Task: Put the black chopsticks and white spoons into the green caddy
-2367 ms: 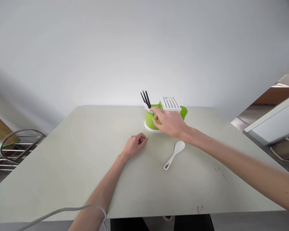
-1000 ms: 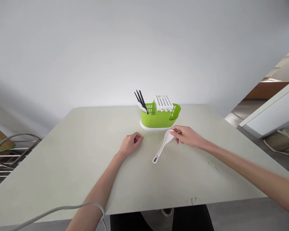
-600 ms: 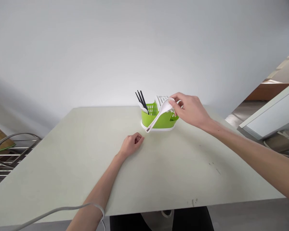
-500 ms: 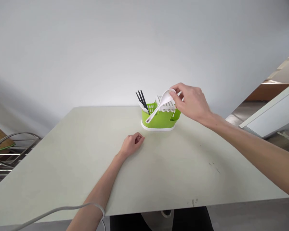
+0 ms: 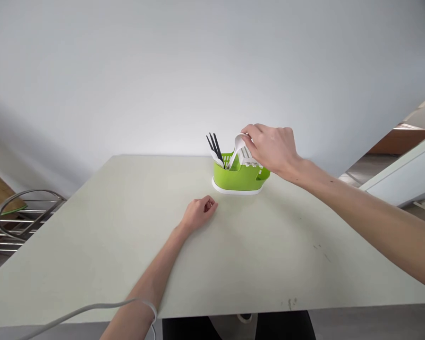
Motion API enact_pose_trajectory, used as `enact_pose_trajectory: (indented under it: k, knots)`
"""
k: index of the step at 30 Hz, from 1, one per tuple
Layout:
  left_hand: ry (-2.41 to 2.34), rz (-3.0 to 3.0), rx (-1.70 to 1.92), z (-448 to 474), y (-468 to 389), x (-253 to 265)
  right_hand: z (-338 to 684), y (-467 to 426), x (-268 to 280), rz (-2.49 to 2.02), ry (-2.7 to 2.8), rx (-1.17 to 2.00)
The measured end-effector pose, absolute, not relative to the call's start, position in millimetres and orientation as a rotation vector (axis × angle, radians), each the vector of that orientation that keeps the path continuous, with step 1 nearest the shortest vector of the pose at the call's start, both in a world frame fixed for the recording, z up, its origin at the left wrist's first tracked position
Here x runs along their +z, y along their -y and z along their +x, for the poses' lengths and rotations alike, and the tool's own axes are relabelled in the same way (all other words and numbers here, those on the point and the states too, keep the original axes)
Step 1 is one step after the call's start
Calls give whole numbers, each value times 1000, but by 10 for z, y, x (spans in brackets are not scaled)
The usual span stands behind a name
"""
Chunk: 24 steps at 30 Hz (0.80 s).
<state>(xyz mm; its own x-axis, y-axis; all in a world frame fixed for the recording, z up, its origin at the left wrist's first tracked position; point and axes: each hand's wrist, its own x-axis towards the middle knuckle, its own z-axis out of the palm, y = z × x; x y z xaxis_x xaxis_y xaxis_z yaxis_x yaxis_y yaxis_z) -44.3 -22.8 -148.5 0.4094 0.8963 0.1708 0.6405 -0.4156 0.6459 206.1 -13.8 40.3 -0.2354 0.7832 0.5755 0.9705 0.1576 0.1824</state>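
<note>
One wall [image 5: 184, 75] takes up most of my view, and the table [image 5: 106, 245] below it is the next biggest thing. Off to the left I see part of a metal rack [image 5: 28, 215], and a cable [image 5: 99, 306] crosses the left forearm.

Near the table's far edge stands the caddy [image 5: 237, 180], upright, with a slotted white insert [image 5: 248, 159] over its middle. My right hand [image 5: 272, 145] is above the insert, thumb and fingers pinching the spoon [image 5: 235, 150] by its bowl. The left hand [image 5: 199, 212] rests on the table in front of the caddy, curled into a loose fist, with nothing showing in it.

As far as I can judge, most is done: the chopsticks [image 5: 215, 144] lean in the caddy's left compartment, a white utensil [image 5: 217, 159] beside them. The spoon is at that compartment too, but the grip is not yet released; that looks like the part left.

The spoon's long axis runs steeply from bowl at upper right to handle tip at lower left. The bowl is up, and the tip points down into the opening, just beside the chopsticks. I cannot tell whether it touches anything inside.
</note>
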Motion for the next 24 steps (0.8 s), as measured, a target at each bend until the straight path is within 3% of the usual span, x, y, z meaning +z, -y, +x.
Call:
enact_pose_trajectory:
  k: [11, 24]
  knots:
    - [-1298, 2194, 709, -447, 227, -1499, 1799, 109, 178, -1703, 2412, -700]
    - [-1297, 2206, 700, -449, 216, -1508, 1775, 96, 210, -1652, 2416, -678]
